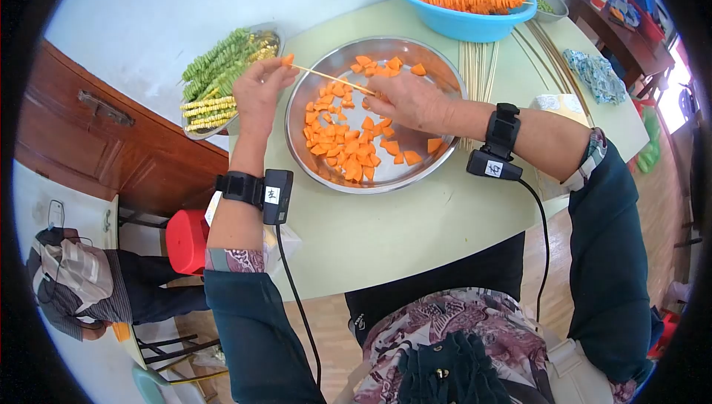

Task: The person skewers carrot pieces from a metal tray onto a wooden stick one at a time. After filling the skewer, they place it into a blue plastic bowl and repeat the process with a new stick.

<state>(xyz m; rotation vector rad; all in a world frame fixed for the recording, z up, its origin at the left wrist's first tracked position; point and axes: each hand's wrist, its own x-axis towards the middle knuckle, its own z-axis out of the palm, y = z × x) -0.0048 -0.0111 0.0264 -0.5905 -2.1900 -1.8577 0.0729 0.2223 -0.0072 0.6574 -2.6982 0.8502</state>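
Observation:
Over the left rim of a round metal pan (371, 188), my left hand (259, 94) pinches a small carrot piece (288, 59) at the tip of a bamboo skewer (334, 78). My right hand (413, 100) is closed around the skewer's other end, above the pan. The skewer slants down from left to right between the two hands. Beneath them, cut orange carrot pieces (348, 148) lie scattered in the pan, heaped thickest at its lower left. Part of the skewer is hidden inside my right hand.
A blue basin (463, 27) of loaded carrot skewers stands at the back. Bare bamboo skewers (478, 70) lie right of the pan. At the left, a metal tray (211, 131) holds green and yellow skewers. A patterned cloth (595, 76) lies far right. Another person (89, 278) is at lower left.

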